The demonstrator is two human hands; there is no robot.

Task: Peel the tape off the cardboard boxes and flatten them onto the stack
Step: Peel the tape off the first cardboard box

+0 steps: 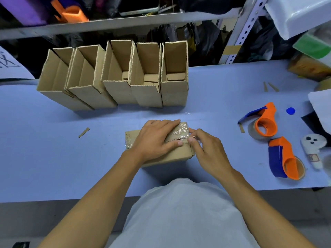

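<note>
Left hand (157, 138) flat on top of sealed cardboard box (172, 154), fingers straight and spread, pressing down, thumb along near edge. Right hand (206, 149) at box's right end, thumb and forefinger curled and pinching wrinkled clear tape (180, 132) at top edge; tape partly lifted, crinkled across top right corner. More clear tape visible on box's left end. Box lying on blue table (53, 149), centre, just ahead of torso in pale shirt (179, 212). Behind it, well apart: row of five open cardboard boxes (114, 77) standing touching side by side along table's far edge, flaps up. Right of table: two orange-and-blue tape dispensers (265, 122), one nearer than other, both loaded with brown rolls. Small blue disc (290, 111) just beyond far dispenser. White controller-like device (312, 149) at right edge near closer dispenser. Cardboard sliver (84, 132) left of box, two more far right. Grey metal shelving (125, 20) with clutter behind table.
</note>
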